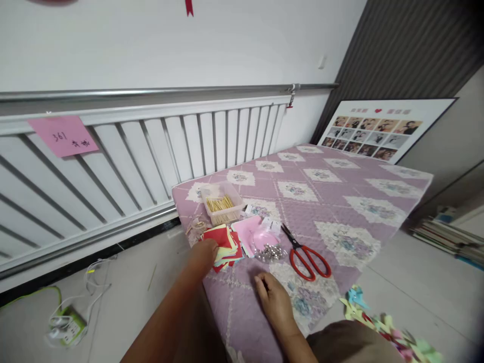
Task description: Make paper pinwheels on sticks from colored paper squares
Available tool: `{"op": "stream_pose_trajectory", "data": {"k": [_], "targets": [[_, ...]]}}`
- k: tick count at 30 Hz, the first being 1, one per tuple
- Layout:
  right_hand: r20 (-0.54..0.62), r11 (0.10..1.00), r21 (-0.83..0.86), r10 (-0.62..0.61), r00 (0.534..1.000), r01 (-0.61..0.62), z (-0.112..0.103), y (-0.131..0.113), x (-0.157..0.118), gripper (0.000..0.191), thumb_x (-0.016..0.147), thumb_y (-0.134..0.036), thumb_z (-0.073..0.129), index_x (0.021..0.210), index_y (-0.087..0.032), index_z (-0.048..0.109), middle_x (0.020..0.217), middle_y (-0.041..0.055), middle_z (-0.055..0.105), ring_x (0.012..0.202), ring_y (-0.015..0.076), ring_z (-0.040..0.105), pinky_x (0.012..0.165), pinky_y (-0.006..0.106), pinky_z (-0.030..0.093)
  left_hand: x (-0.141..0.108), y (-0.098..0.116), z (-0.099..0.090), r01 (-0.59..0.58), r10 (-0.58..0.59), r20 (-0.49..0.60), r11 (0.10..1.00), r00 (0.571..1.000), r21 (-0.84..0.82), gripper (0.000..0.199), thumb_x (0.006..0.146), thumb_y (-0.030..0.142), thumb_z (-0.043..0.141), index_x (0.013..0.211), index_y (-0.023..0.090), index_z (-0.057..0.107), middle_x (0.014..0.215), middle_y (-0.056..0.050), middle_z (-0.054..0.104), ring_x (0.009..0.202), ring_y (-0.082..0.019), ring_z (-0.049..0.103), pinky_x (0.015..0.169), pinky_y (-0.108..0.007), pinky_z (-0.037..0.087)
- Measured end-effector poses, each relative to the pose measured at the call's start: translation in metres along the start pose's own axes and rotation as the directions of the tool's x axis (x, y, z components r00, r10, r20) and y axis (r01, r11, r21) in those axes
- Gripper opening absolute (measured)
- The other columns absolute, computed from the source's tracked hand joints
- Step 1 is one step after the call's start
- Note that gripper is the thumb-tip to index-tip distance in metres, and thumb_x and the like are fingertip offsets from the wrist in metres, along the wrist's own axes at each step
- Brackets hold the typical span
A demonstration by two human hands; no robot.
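Observation:
My left hand [204, 256] reaches to the stack of paper squares [231, 253] at the near left edge of the table. Its fingers are closed at the edge of the top red paper square [219, 236]; their tips are partly hidden. Loosely curled, my right hand [277, 303] rests on the cloth with nothing visible in it. Between and beyond the hands lie pink paper sheets [245, 229] and a heap of shiny metal pins [271, 252] in a pink dish. Scissors with red handles [308, 262] lie to the right, blades slightly apart.
A clear plastic box [223, 201] of thin wooden sticks stands behind the papers. The purple flowered cloth [302, 171] covers the table. A white radiator [151, 151] runs along the wall. Folded paper pieces [393, 333] and a power strip [70, 325] lie on the floor.

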State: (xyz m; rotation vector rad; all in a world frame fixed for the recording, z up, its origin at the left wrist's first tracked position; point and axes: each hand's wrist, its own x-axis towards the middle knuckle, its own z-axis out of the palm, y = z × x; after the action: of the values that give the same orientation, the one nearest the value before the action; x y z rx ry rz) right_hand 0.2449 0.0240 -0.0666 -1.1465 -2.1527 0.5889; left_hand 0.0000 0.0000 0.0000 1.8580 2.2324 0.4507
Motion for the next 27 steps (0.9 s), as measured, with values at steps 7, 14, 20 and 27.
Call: {"op": "stream_pose_trajectory", "data": {"k": [7, 14, 20, 27], "targets": [[0.012, 1.0, 0.011, 0.006, 1.0, -0.006, 0.0, 0.001, 0.0, 0.028, 0.095, -0.035, 0.041, 0.074, -0.021, 0.054, 0.072, 0.0027, 0.063, 0.069, 0.0204, 0.062, 0.066, 0.03, 0.045, 0.003, -0.002, 0.0, 0.026, -0.03, -0.047, 0.996, 0.998, -0.085, 0.02, 0.083, 0.025, 0.052, 0.067, 0.018, 0.062, 0.076, -0.003, 0.065, 0.068, -0.016, 0.055, 0.061, -0.027, 0.03], [-0.007, 1.0, 0.016, 0.005, 1.0, -0.005, 0.001, 0.003, -0.001, 0.028, 0.094, -0.035, 0.043, 0.073, -0.021, 0.055, 0.07, 0.0024, 0.063, 0.067, 0.0202, 0.062, 0.064, 0.03, 0.045, 0.004, -0.006, 0.002, 0.005, -0.023, -0.104, 0.986, 0.994, -0.169, 0.024, 0.083, 0.023, 0.05, 0.062, 0.018, 0.06, 0.069, -0.002, 0.063, 0.065, -0.015, 0.053, 0.061, -0.027, 0.033], [-0.026, 0.998, 0.052, 0.02, 0.999, -0.018, -0.001, 0.0, 0.0, 0.029, 0.092, -0.037, 0.044, 0.073, -0.021, 0.059, 0.071, 0.0034, 0.065, 0.068, 0.0216, 0.064, 0.065, 0.031, 0.046, 0.006, -0.005, -0.002, -0.044, -0.085, -0.416, 0.955, 0.905, -0.292, 0.016, 0.08, 0.012, 0.048, 0.082, 0.019, 0.063, 0.089, -0.005, 0.067, 0.088, -0.02, 0.06, 0.082, -0.034, 0.044], [0.055, 0.874, 0.439, 0.206, 0.977, -0.209, -0.007, 0.009, -0.003, 0.046, 0.091, -0.056, 0.04, 0.105, -0.02, 0.065, 0.101, 0.0121, 0.072, 0.093, 0.0276, 0.066, 0.086, 0.041, 0.05, -0.026, 0.044, 0.01, -0.411, 0.125, -0.728, 0.882, 0.674, -0.229, 0.029, 0.071, -0.003, 0.05, 0.084, 0.021, 0.059, 0.102, -0.006, 0.062, 0.102, -0.02, 0.056, 0.095, -0.04, 0.044]]}}
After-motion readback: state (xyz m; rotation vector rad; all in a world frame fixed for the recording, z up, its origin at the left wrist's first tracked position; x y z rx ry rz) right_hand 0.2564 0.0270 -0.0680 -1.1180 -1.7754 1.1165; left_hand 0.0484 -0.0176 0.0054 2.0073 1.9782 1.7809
